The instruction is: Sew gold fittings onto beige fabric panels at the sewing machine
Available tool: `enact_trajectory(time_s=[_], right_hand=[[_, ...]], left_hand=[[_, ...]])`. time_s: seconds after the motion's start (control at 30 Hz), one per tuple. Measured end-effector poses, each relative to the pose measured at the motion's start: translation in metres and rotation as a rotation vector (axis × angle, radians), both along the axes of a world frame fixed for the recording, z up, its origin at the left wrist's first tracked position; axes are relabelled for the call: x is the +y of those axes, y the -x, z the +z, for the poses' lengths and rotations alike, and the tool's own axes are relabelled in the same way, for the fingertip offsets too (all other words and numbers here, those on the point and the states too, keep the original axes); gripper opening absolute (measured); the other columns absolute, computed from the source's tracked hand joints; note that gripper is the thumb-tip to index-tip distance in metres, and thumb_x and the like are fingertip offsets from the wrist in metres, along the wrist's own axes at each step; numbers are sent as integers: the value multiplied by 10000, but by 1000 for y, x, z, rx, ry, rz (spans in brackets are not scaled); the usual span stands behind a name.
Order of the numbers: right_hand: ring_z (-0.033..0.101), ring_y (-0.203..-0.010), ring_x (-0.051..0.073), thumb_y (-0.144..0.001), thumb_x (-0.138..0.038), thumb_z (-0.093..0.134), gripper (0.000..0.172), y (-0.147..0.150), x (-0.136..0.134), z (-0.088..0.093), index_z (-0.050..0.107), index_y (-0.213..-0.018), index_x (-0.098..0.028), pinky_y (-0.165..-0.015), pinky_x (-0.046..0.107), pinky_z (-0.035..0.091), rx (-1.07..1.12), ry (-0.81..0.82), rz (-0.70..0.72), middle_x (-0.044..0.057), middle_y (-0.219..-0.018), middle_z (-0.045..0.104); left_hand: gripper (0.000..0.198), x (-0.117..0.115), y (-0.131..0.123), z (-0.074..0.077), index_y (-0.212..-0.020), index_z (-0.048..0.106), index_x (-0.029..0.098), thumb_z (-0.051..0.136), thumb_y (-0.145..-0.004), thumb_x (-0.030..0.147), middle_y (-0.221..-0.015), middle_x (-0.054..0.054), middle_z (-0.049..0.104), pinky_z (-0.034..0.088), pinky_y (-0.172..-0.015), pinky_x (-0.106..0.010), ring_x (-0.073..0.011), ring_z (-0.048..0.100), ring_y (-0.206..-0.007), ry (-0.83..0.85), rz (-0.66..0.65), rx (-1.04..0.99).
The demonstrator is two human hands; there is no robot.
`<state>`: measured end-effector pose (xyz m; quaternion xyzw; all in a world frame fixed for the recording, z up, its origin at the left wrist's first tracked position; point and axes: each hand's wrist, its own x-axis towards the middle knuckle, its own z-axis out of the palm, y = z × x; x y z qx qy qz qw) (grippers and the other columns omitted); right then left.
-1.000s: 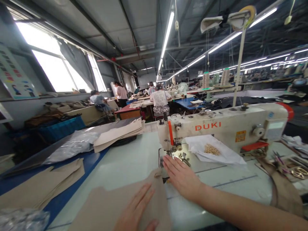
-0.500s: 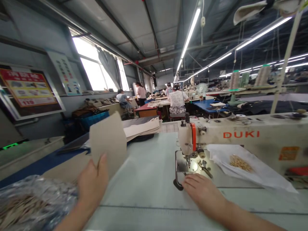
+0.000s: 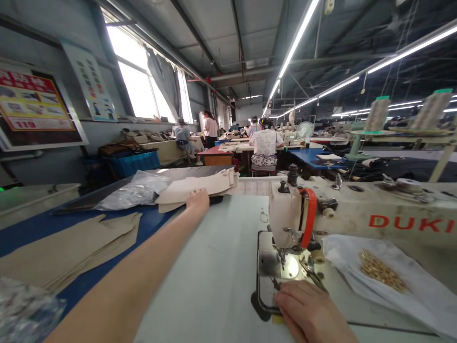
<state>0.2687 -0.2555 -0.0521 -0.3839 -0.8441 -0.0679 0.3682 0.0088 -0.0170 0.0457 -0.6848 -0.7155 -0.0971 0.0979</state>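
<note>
My left arm stretches far across the pale green table (image 3: pixel 214 267). My left hand (image 3: pixel 197 199) rests at the near edge of a stack of beige fabric pieces (image 3: pixel 200 185); its fingers are hidden behind the knuckles. My right hand (image 3: pixel 310 312) lies palm down at the needle plate (image 3: pixel 268 264) of the white DUKI sewing machine (image 3: pixel 357 214), fingers together, holding nothing I can see.
A second flat pile of beige pieces (image 3: pixel 71 243) lies on the blue surface at left. A clear plastic bag (image 3: pixel 132 193) sits behind it. White paper with gold-coloured small parts (image 3: pixel 382 271) lies under the machine arm. Other people sit and stand at tables far back.
My left hand, which held up a beige piece, has reached forward to the far stack; the piece is no longer raised. The view has swung left. My right hand stays at the needle plate.
</note>
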Motion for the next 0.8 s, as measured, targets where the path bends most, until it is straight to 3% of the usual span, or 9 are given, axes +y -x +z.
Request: enact_trajectory(time_s=[0.07,0.2,0.3,0.43,0.57,0.63,0.7,0.77,0.8], right_hand=[[624,-724,175,-803,-106,461,215,-1,1,-2,614,-875,-239,-684,254,500,18,-5,21,27,-769,676],[626,-765,179,-827,-108,432,250,-2,-1,-8,618,-908,-254,-721,256,502,18,68,12,36,-804,677],[626,-791,171,-835,-101,430,255,-4,-1,-10,616,-916,-256,-754,252,497,-2,91,11,30,-831,676],[624,-807,158,-841,-92,445,245,-9,-3,-9,611,-947,-237,-750,232,493,-79,119,19,28,-879,672],[621,-839,157,-862,-98,433,233,-9,-5,-5,617,-943,-217,-765,228,485,-103,152,29,39,-891,667],[623,-819,161,-874,-115,420,232,-7,-6,-4,623,-922,-216,-744,236,488,-111,181,22,44,-874,664],[622,-799,167,-889,-138,404,238,-5,-7,-2,628,-906,-216,-723,250,490,-117,220,3,51,-863,660],[619,-792,174,-902,-160,392,244,-3,-9,1,630,-897,-211,-714,263,486,-107,257,-18,59,-861,654],[616,-797,177,-907,-170,388,246,-2,-10,3,631,-897,-207,-718,269,483,-99,278,-25,63,-866,652]], left_hand=[[329,4,3,-9,-1151,527,150,542,-870,319,-1161,-88,556,493,-829,-424,-213,573,-990,10,28,28],[318,6,15,-5,-1136,537,142,544,-869,314,-1145,-91,564,495,-825,-420,-211,577,-981,35,9,58],[335,1,21,-5,-1173,521,149,535,-872,297,-1233,-107,525,434,-913,-471,-247,522,-1101,0,-4,64],[476,-18,30,-15,-1302,423,146,483,-831,123,-1431,-148,357,256,-1063,-426,-260,307,-1322,-55,-12,46],[533,-49,66,-12,-1333,384,163,447,-804,136,-1466,-118,311,214,-1081,-394,-232,257,-1350,-126,47,17],[513,-68,97,-5,-1307,399,84,449,-805,178,-1435,-211,323,243,-1048,-476,-312,271,-1332,-170,162,-20],[509,-86,129,1,-1218,450,-26,487,-789,247,-1343,-334,372,279,-959,-601,-447,306,-1270,-191,281,-71],[495,-102,156,4,-1084,521,-68,528,-772,317,-1207,-372,473,318,-856,-664,-534,362,-1178,-187,301,-124],[471,-108,167,4,-1022,550,-58,548,-765,335,-1142,-348,527,343,-829,-655,-539,397,-1141,-181,259,-149]])
